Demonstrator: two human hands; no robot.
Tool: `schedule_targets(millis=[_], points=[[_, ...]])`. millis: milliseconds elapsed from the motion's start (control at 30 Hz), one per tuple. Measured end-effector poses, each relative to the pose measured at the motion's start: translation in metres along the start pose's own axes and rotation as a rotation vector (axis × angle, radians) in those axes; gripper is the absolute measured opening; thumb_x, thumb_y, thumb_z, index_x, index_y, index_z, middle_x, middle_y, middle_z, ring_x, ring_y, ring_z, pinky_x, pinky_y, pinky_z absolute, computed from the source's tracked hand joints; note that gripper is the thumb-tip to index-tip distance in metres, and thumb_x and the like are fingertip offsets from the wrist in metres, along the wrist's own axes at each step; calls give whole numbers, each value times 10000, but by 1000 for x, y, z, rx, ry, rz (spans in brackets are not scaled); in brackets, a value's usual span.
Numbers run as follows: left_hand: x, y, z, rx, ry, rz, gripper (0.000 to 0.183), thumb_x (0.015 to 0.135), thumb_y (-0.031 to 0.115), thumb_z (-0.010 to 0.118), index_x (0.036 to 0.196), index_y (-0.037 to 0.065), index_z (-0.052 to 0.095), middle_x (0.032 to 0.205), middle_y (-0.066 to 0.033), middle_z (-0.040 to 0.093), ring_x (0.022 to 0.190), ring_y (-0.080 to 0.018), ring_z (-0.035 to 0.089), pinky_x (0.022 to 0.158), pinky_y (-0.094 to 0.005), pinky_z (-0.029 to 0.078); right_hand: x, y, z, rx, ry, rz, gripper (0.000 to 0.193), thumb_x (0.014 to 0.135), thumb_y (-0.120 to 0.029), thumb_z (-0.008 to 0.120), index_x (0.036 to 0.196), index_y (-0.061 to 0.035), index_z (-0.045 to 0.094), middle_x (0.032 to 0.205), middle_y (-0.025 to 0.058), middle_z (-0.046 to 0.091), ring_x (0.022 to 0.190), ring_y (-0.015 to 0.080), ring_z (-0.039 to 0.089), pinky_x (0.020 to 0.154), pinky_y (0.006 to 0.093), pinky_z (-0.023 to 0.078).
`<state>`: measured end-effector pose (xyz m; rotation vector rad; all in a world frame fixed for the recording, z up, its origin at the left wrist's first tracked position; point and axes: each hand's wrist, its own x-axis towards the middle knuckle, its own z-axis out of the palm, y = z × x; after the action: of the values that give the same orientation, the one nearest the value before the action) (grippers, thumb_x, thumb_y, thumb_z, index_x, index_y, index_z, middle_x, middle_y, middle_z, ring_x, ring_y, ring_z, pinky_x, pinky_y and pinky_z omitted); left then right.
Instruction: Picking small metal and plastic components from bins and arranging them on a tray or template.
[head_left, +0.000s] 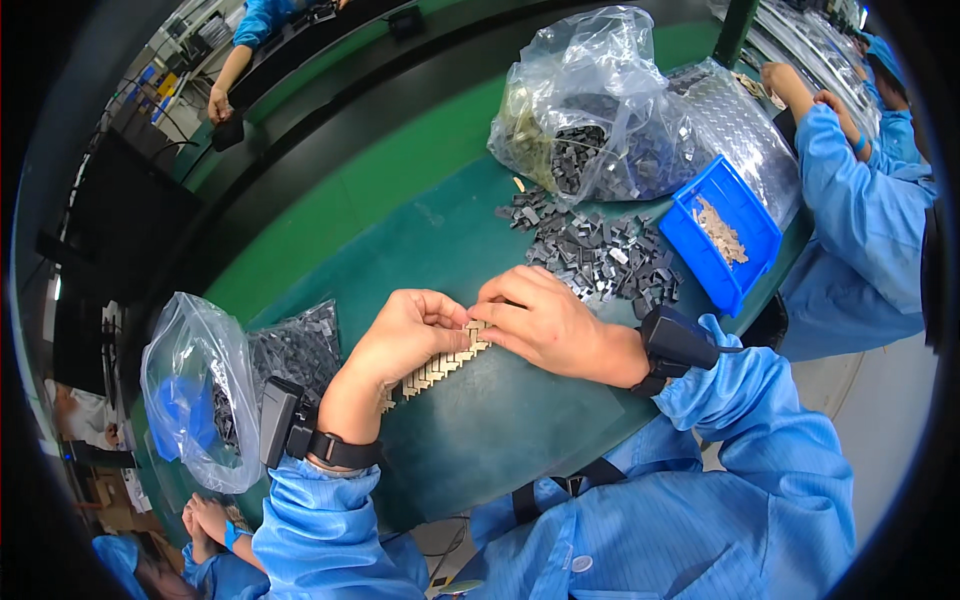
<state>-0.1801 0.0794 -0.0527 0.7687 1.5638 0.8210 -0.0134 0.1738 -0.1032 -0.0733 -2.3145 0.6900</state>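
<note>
A strip of small beige interlocking pieces point(437, 371) runs slantwise above the green table, its zigzag edge showing. My left hand point(408, 335) pinches the strip near its upper right end, with thumb and fingers closed. At that same end my right hand point(545, 325) is closed too, its fingertips pressed on the last pieces. The two hands nearly touch. Fingers hide the exact spot where they meet. Part of the strip's lower left end lies behind my left wrist.
Beyond my right hand spreads a pile of small dark grey parts point(600, 250). A clear plastic bag point(590, 90) of such parts stands behind it, beside a blue bin point(757, 215) with beige bits. Another bag point(205, 360) sits at left. Co-workers' arms point(850, 165) are at right.
</note>
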Motion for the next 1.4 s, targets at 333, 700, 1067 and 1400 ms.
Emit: schedule_targets(millis=[333,700,1067,1400], points=[[1,-3,3,96,63,40,114,682,-70,640,788,-30,625,748,-66,635,683,-107,590,637,-232,485,8,-11,5,-216,40,-168,214,653,-66,601,860,-12,597,786,42,504,737,198,508,645,312,411],[7,-9,-10,5,-52,-5,165,730,-30,646,892,-41,619,807,-48,627,709,-88,580,653,-207,475,4,-5,9,-289,87,-218,93,652,-64,598,699,-46,521,731,44,492,674,194,509,649,318,395],[7,-6,2,-16,9,68,359,718,-84,578,1073,-42,545,778,-32,606,675,-79,569,612,-186,453,0,-6,9,-176,82,-69,110,731,-86,599,784,-57,507,809,43,504,750,203,516,719,337,367],[9,-7,-4,110,51,99,481,721,-75,595,1181,-27,463,794,-55,609,723,-104,581,639,-212,466,7,-3,2,-63,67,45,179,730,-114,658,882,-53,584,881,64,552,815,237,528,732,354,374]])
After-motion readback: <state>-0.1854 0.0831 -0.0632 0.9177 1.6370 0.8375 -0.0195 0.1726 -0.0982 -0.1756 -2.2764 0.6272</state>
